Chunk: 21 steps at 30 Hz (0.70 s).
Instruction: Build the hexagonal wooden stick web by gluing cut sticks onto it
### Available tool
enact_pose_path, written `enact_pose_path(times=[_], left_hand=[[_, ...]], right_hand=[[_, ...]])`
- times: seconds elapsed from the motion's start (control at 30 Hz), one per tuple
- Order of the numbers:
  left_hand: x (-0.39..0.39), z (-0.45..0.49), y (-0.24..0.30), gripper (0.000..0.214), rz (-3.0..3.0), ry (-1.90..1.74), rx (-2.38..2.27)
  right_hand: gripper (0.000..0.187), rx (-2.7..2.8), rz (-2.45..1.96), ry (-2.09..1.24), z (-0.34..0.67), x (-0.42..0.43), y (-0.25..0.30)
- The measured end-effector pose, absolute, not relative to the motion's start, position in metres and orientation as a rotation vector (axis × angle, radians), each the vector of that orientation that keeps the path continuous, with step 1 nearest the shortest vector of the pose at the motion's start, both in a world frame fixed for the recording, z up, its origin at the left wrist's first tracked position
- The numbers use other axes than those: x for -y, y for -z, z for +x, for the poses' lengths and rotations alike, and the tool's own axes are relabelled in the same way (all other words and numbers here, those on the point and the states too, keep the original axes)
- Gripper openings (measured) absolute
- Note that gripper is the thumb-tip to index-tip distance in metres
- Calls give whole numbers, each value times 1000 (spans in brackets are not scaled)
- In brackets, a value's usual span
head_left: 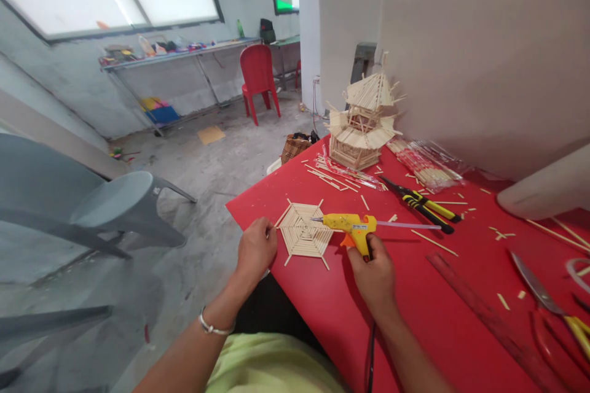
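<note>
The right hand [374,276] is wrapped around the grip of a yellow glue gun [353,225], its nozzle pointing left over a flat hexagonal panel [304,234] made of thin wooden sticks. A clear glue stick pokes out of the back of the gun toward the right, and a black cord runs down from the handle along the forearm. The left hand [255,249] pinches the left tip of the hexagonal panel at the edge of the red tabletop [415,319]; a metal bangle sits on that wrist.

Beyond the panel, loose sticks [334,179] lie scattered, some in a clear plastic wrapper. Behind them stands a small pagoda-like stick model [364,123] with tiered roofs. To its right, a clear plastic packet [426,166] holds a bundle of sticks. Black and yellow pliers [421,204] lie between the packet and the glue gun. A dark ruler [488,313] lies diagonally on the right, with scissors [548,301] near the edge.

On the floor past the tabletop's corner sits a woven basket [295,147]; what is in it cannot be made out. A red chair [259,80] stands farther off, and a grey chair [92,209] on the left.
</note>
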State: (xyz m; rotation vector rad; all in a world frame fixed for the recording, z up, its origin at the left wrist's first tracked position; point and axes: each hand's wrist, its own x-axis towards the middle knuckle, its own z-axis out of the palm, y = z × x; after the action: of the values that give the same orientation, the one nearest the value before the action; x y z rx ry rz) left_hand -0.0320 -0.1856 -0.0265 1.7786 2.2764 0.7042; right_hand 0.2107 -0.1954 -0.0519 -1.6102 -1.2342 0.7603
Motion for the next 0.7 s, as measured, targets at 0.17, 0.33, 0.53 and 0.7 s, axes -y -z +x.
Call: enact_pose_path(times=[0.17,0.33,0.53,0.7], left_hand=[[185,-33,28,16,1775,-724,-2270],[186,-35,27,14,1750,-788,-2230],[177,-38,11,16,1619,-989,-2010],[155,-17,-13,20,1560,-1042,-1719]], right_hand=[[20,1237,-1592,-772,211,196,53],[17,1260,-1595,-736,211,195,55],[25,1288,-1699,-547,228,197,54],[29,1363,-1888,-434,257,224,50]])
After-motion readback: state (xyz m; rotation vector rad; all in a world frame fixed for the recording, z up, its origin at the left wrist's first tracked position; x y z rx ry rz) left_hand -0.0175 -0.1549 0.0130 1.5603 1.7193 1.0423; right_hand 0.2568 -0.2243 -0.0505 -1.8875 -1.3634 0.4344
